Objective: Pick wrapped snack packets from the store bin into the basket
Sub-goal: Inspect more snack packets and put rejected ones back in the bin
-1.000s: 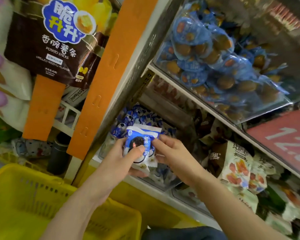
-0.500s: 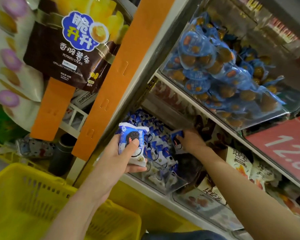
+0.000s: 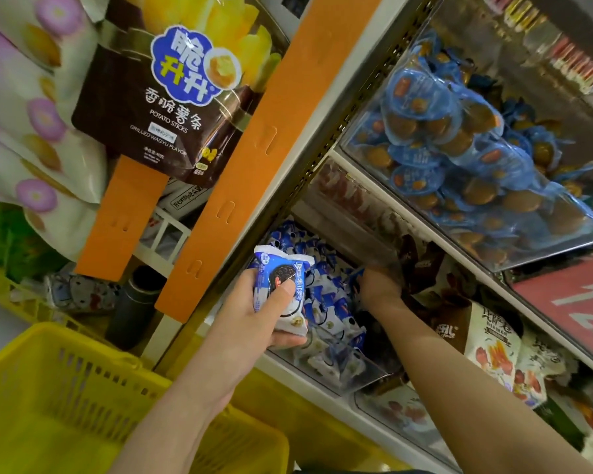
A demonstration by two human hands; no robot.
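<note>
Left hand (image 3: 254,319) raised in front of the shelf, thumb and fingers wrapped round a blue-and-white cookie packet (image 3: 281,292), held upright just left of the clear bin (image 3: 360,378) and apart from it. Right hand (image 3: 379,285) reaches far into that bin from the right, fingers curled down onto a loose blue packet (image 3: 354,277) on top of the packet pile (image 3: 326,302); it looks pinched, but the fingertips are blurred. The bin sits on the lower shelf, with brown and cream snack bags (image 3: 490,350) to its right. Yellow basket (image 3: 65,388) lies near left, under the left forearm; what shows of its inside looks bare. Above, on the next shelf, an upper clear bin (image 3: 562,244) holds blue-wrapped brown snacks. Far left hangs a potato sticks bag (image 3: 172,107) beside an orange strip (image 3: 254,148). Red price sign (image 3: 579,302) at the right edge. A dark cylinder (image 3: 134,302) stands behind the basket.
</note>
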